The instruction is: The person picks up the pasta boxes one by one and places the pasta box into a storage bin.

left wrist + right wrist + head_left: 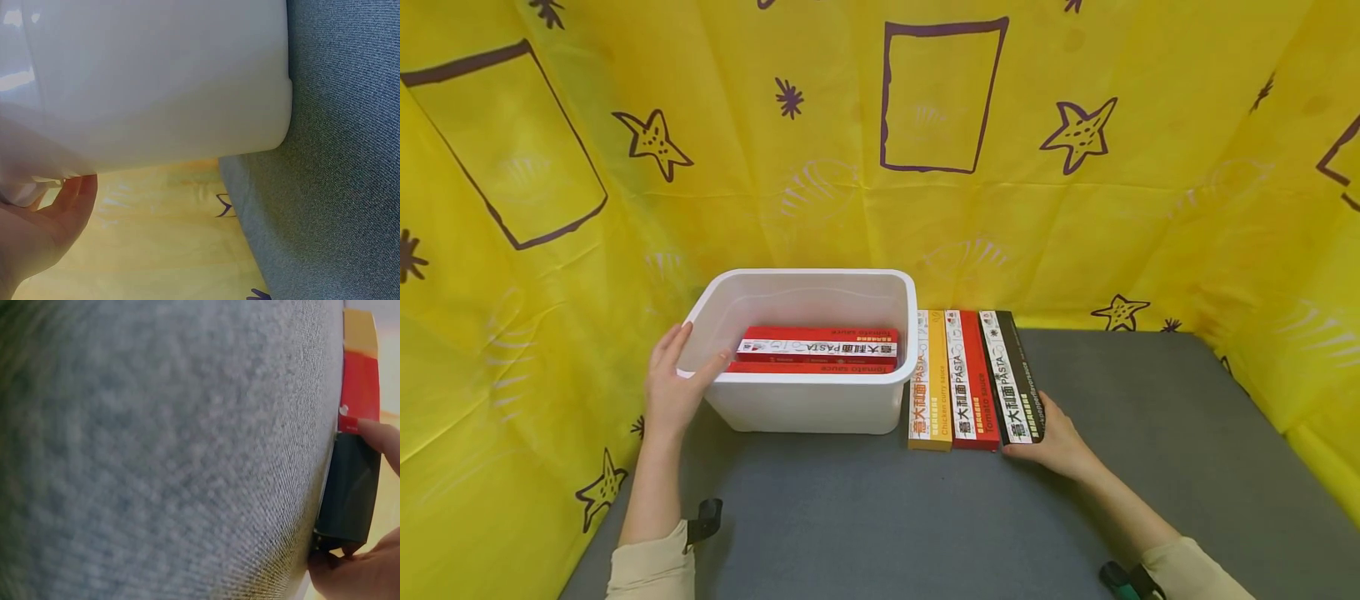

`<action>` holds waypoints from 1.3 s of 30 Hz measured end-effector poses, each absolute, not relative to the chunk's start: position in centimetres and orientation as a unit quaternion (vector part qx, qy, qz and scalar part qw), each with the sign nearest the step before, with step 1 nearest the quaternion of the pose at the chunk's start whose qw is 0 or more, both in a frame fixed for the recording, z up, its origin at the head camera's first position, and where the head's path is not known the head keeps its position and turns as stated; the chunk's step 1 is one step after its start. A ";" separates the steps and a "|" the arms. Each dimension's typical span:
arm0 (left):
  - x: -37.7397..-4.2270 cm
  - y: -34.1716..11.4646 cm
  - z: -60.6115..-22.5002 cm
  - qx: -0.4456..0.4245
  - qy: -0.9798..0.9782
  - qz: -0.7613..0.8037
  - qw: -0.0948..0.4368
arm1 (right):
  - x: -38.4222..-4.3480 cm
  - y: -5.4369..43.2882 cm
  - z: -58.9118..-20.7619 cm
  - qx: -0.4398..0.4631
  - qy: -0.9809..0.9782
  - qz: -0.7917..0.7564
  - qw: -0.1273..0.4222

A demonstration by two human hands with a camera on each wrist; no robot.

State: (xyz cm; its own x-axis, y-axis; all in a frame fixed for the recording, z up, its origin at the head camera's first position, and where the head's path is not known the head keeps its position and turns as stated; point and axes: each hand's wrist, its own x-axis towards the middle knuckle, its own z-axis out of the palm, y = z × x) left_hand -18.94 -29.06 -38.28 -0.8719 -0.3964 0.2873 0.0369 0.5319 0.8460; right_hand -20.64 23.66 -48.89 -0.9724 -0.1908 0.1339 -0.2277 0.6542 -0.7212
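My left hand (673, 375) grips the left rim of a white plastic bin (805, 408), thumb over the front corner and fingers on the outer side. The left wrist view shows the bin's smooth wall (156, 81) with the fingers at its edge. Inside the bin lie red tomato sauce pasta boxes (820, 333), their lower parts hidden by the front wall. To the right, my right hand (1060, 442) holds the near end of a black pepper-flavour pasta box (1011, 375) between thumb and fingers. In the right wrist view, the black box's end (350, 490) sits between them.
Left of the black box, a red pasta box (973, 375) and a yellow chicken curry pasta box (934, 392) lie side by side, close against the bin. Grey cloth covers the table (850, 508). A yellow patterned curtain (850, 217) hangs behind and on both sides.
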 end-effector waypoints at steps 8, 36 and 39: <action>-18.9 -29.1 -38.1 0.110 -0.845 -0.470 0.229 | -20.6 23.6 -48.9 0.111 -0.915 0.387 0.033; -18.8 -29.1 -38.2 0.096 -0.845 -0.469 0.238 | -18.9 23.5 -45.1 -0.020 -0.892 0.450 -0.021; -18.8 -29.1 -38.3 0.096 -0.845 -0.468 0.240 | -18.9 23.5 -45.0 -0.023 -0.887 0.462 -0.019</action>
State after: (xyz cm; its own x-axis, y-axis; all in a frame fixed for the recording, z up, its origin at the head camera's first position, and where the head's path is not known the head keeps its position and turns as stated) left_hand -18.80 -29.11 -38.27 -0.8668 -0.3863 0.3153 0.0621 0.5438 0.8369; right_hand -18.95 23.52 -44.97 -0.9982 0.0240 -0.0556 0.0593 0.5726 -0.8177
